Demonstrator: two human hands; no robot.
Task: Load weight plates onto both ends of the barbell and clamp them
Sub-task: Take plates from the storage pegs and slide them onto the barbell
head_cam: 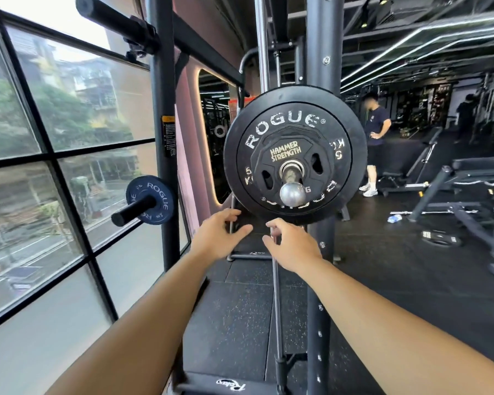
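A big black Rogue plate (294, 121) hangs on the barbell sleeve (293, 182), whose steel end points at me. A smaller black Hammer Strength plate (285, 155) sits in front of it on the same sleeve. No clamp shows on the sleeve. My left hand (220, 238) and my right hand (291, 246) hover just below the plates, fingers spread, holding nothing and touching neither plate.
A small blue Rogue plate (151, 199) sits on a storage peg of the left rack upright (166, 138). A second upright (322, 52) stands behind the plates. Windows fill the left. Benches (468, 178), a loose plate (439, 238) and a standing person (375, 138) are at right.
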